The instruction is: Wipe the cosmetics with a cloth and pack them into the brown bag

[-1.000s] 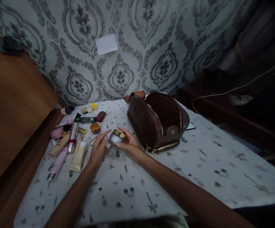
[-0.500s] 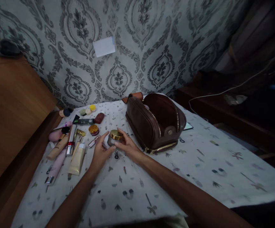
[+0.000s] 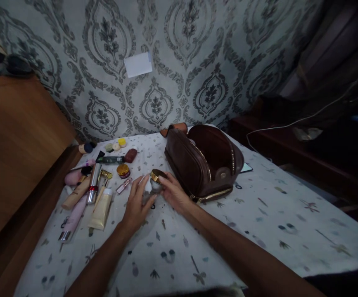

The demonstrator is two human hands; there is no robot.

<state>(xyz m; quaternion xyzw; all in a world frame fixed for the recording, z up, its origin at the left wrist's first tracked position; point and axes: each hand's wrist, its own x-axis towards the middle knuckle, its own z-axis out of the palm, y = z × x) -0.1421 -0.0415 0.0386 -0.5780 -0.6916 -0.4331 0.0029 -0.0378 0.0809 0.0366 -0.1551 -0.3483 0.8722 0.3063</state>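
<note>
The right hand (image 3: 173,190) pinches a round, gold-lidded, grey glass-like jar (image 3: 155,185), likely rigid and slick, best cupped at 3 and 9 o'clock; left hand (image 3: 138,202) spreads alongside.

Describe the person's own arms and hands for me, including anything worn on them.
The left forearm and right forearm are slim and bare, with no sleeve, watch or bracelet in view. The left hand and right hand are ungloved, with slender fingers. No ring can be made out in the dim picture.
</note>
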